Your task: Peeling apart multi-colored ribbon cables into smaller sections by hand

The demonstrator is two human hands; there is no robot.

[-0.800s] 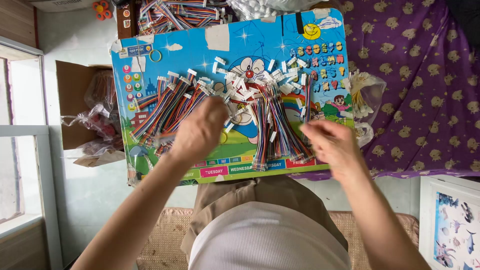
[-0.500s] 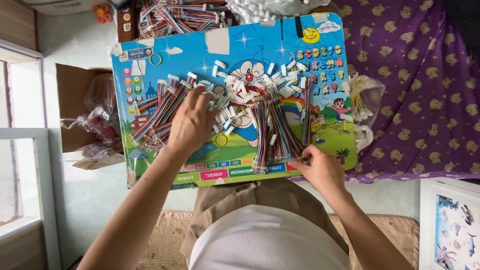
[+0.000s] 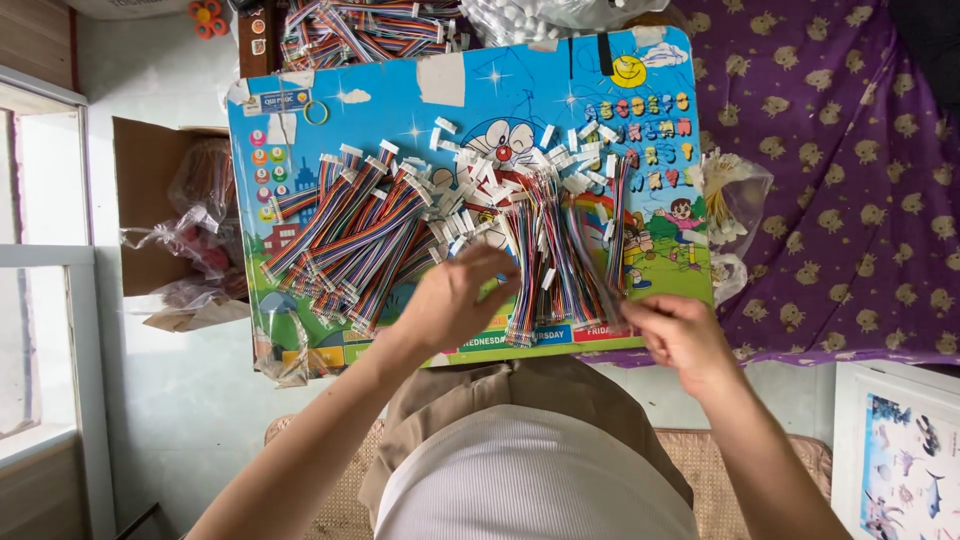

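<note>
Left hand (image 3: 455, 300) pinches cables (image 3: 500, 262) mid-board (image 3: 400, 100); right hand (image 3: 680, 335) grips a bundle (image 3: 600, 270) at the near edge (fingers closed). Tug hard and neighbouring strands may snag, sliding off.

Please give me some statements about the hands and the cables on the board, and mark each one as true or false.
1. The left hand is over the rainbow-coloured cable bundles. True.
2. The right hand is far up by the top edge of the blue board. False: it is at the near edge.
3. The cables have white connectors at their ends. True.
4. A purple cloth lies left of the board. False: it lies on the right.
</note>
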